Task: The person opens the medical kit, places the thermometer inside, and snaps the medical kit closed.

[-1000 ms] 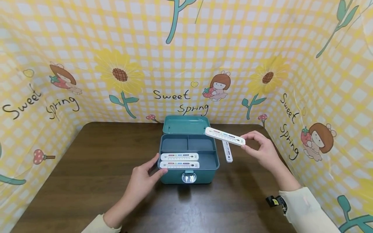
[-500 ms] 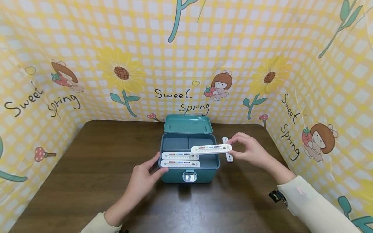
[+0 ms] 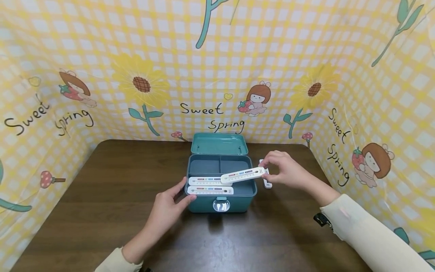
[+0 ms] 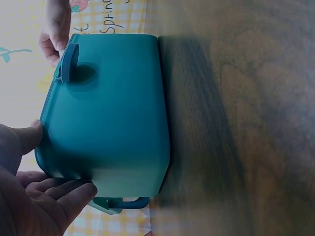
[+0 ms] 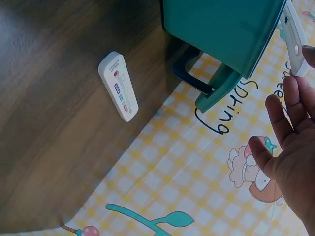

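A teal storage box (image 3: 203, 205) stands on the table with its lid tipped back. My left hand (image 3: 166, 204) holds the box's front left corner, thumb at the front rim and fingers along the left side. Between thumb and fingertips, my right hand (image 3: 285, 170) pinches the right end of a white thermometer (image 3: 242, 175). This thermometer slants over the front compartment, its left end overlapping a second thermometer (image 3: 204, 180). Another thermometer (image 3: 210, 190) lies in front of that one, along the front wall. In the right wrist view, one more thermometer (image 5: 119, 87) lies on the table.
The raised lid (image 3: 219, 143) leans near the patterned cloth backdrop (image 3: 190, 68). Two smaller compartments (image 3: 204, 165) occupy the box's rear. A clear latch (image 3: 221, 205) hangs at the front. Brown tabletop (image 3: 102, 211) extends around the box.
My right hand has brought its thermometer leftward and down, from above the right side to over the front compartment; its left end now tilts lower. The left hand stays at the corner.
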A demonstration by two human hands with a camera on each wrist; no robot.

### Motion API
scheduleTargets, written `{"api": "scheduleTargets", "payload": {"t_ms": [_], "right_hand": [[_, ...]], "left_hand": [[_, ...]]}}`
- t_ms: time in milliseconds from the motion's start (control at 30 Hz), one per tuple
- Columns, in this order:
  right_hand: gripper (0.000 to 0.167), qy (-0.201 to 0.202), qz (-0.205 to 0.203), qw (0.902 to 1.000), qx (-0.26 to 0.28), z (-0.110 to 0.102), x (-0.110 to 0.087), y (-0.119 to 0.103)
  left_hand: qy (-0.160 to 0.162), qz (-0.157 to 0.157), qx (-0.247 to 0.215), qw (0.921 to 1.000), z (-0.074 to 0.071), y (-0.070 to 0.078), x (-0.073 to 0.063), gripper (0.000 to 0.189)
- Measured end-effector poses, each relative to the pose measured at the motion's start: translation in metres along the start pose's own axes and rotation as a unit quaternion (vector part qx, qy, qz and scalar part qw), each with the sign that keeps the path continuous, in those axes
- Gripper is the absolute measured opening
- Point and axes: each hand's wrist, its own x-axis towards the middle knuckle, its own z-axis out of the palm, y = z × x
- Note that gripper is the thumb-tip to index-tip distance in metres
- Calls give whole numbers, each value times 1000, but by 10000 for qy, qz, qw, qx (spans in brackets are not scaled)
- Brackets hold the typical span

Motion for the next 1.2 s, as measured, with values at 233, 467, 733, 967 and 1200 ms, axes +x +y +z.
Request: {"api": "scheduleTargets", "payload": {"t_ms": [233,467,733,967,1200], "right_hand": [[21,-537,236,9978,-316,-6,14,-7],[20,-1043,314,9932,-420,-6,27,-11],[21,-1280,283,9896,-586,2,40,-21],[21,-1411,281,9872,-689,10,46,-24],[22,-1429,147,9870,-722,16,51,-26]], "left_hand": [[-43,-64,-86,9999,0,1,-1,77],[-28,-27,-13,10000,-1,1,0,76],[11,-1,8,10000,0,1,1,75],[17,-19,0,10000,-1,2,0,75],[-24,-42,71,10000,0,1,0,77]]}}
